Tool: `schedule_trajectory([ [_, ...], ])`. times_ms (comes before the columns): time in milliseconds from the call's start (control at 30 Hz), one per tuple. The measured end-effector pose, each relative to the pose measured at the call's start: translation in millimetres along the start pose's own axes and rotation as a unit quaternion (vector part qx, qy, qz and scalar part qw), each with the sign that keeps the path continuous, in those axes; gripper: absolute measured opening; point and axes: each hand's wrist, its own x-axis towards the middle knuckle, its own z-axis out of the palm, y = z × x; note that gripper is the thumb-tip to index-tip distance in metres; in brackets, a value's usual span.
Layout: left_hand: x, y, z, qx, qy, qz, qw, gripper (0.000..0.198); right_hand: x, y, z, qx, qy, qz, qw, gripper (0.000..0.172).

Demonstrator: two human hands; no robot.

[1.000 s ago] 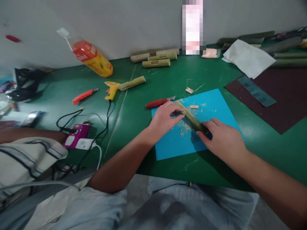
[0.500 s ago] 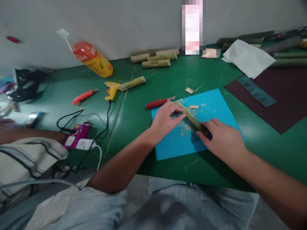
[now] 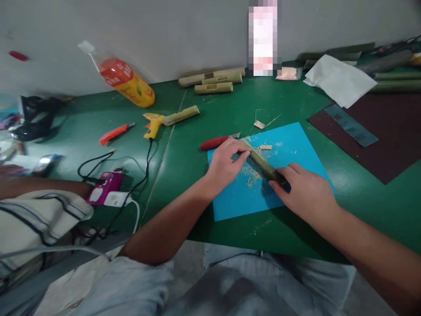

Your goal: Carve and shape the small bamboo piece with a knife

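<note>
Where the bamboo [image 3: 263,163] slants, the right hand [image 3: 307,188] curls around it.

1 slim green bamboo piece [image 3: 263,163], straight, aslant over blue sheet [image 3: 237,204], near end rightmost

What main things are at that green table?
Slender bamboo tube: one, green, in right hand
Flat sheet: one, blue, below tube
Wood shavings: many, pale, on sheet
Slim knife: one, red, by left hand
Plastic cutter: one, red, left
Plastic glue gun: one, yellow, left
Plastic bottle: one, orange, rear left
Notched bamboo tubes: several, greenish tan, rear
Creased paper: one, white, rear right
Flat mat: one, maroon, right
Translucent strip: one, teal, on mat
Left hand: one, bare, at tube's far end
Right hand: one, bare, gripping tube
</note>
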Motion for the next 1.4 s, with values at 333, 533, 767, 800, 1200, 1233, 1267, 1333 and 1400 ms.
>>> schedule_trajectory([
  [333, 0.2, 0.0, 0.4, -0.014, 0.001, -0.001, 1.000, 0.007, 0.4, -1.2, -3.2, -0.007, -0.025, 0.009, 1.000, 0.024],
  [533, 1.5, -0.6, -1.8, 0.002, -0.005, 0.014, 1.000, 0.007, 0.6, -0.6, -2.4, -0.001, -0.019, 0.011, 1.000, 0.023],
  [767, 1.2, 2.3, -2.1, -0.043, 0.027, -0.011, 0.999, 0.008, -1.5, 3.6, 0.0, 0.013, 0.004, -0.001, 1.000, 0.027],
  [800, 0.7, 2.0, -1.8, -0.062, 0.030, -0.034, 0.997, 0.009, -1.5, 3.8, -0.2, 0.013, 0.004, -0.002, 1.000, 0.027],
  [1200, -1.7, -11.2, 1.4, -0.280, 0.056, -0.298, 0.911, 0.025, 0.7, 3.1, -3.0, 0.013, -0.019, -0.007, 1.000, 0.028],
  [1233, -1.6, -10.9, 1.1, -0.279, 0.051, -0.295, 0.913, 0.025, 0.9, 3.3, -2.7, 0.013, -0.017, -0.008, 1.000, 0.028],
  [1267, -1.3, -10.3, 0.9, -0.281, 0.048, -0.292, 0.913, 0.024, 1.0, 3.6, -2.2, 0.014, -0.015, -0.010, 1.000, 0.028],
  [1333, -0.2, -7.9, 1.0, -0.298, 0.049, -0.295, 0.907, 0.025, 1.1, 4.1, -1.4, 0.013, -0.011, -0.011, 1.000, 0.028],
  [1400, 1.7, -4.1, 1.4, -0.322, 0.056, -0.313, 0.892, 0.028, 1.1, 4.4, -0.5, 0.011, -0.009, -0.013, 1.000, 0.028],
])
